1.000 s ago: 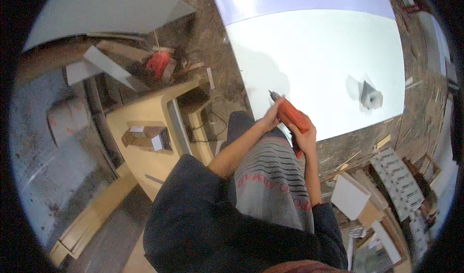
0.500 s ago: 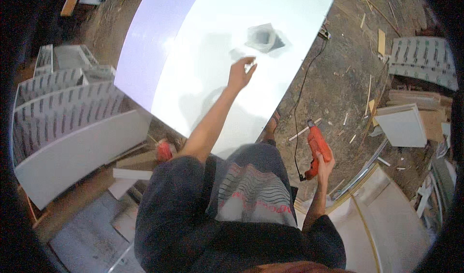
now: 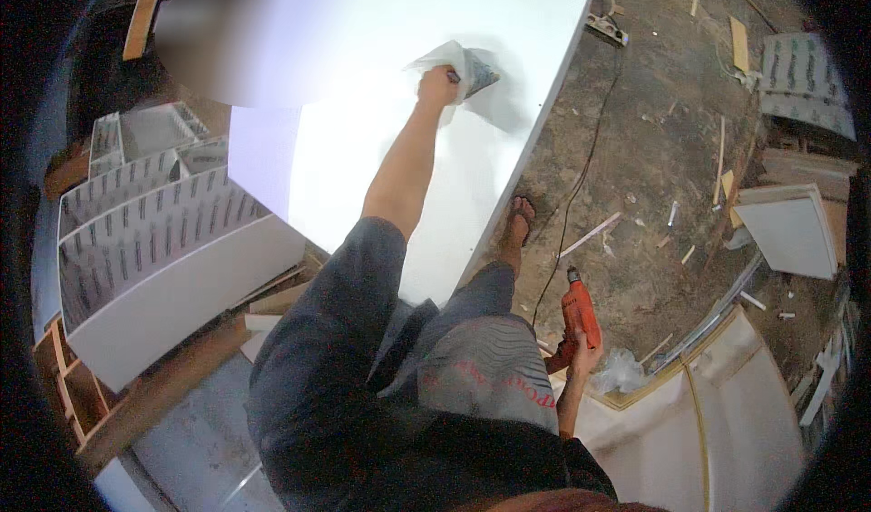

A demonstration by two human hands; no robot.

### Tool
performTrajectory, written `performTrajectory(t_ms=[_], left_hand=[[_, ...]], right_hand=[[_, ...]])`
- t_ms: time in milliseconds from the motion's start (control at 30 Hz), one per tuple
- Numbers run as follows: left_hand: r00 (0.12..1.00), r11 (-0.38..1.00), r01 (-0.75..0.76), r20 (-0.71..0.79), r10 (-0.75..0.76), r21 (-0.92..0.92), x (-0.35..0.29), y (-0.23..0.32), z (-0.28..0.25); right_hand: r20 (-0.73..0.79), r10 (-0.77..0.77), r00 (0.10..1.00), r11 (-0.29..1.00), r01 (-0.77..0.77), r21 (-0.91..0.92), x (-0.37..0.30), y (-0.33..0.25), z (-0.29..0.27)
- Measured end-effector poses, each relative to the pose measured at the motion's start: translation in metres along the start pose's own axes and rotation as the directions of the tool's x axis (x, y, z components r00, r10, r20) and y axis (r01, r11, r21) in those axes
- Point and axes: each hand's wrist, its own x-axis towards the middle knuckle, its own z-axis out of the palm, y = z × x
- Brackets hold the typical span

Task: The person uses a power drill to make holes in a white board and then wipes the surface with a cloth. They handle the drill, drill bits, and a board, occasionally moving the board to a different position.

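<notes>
My left hand [image 3: 437, 87] is stretched out over a large white panel [image 3: 363, 140], its fingers closed on the rim of a clear plastic bag [image 3: 479, 75]. Something greyish shows in the bag's pointed lower part, but I cannot make out what it is. A corded orange power drill [image 3: 581, 317] is in my right hand [image 3: 585, 356], low at my right side. Its chuck points away from me, above the floor, and nothing touches the tip.
White-faced curved cabinet pieces [image 3: 172, 285] stand at the left. A black cable [image 3: 590, 163] crosses the dirt floor to a power strip [image 3: 606, 29]. Wood scraps lie about. Boards [image 3: 789, 226] are stacked at the right, and a pale panel [image 3: 744, 403] lies near right.
My left hand has reached forward from the bare panel and taken hold of the plastic bag, which now tilts. The drill stays in my right hand, and the view has shifted.
</notes>
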Motion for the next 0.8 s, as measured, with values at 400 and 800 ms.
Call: performTrajectory(t_ms=[400, 800], left_hand=[[0.961, 0.981, 0.165, -0.205, -0.184, -0.105, -0.014, 0.010, 0.025], [0.885, 0.914, -0.128, -0.461, -0.070, -0.385, -0.063, -0.036, -0.018]], right_hand=[[0.139, -0.081, 0.987, 0.995, 0.087, -0.038, 0.018, -0.019, 0.044], [0.245, -0.130, 0.961, 0.977, 0.167, -0.135, -0.023, -0.042, 0.046]])
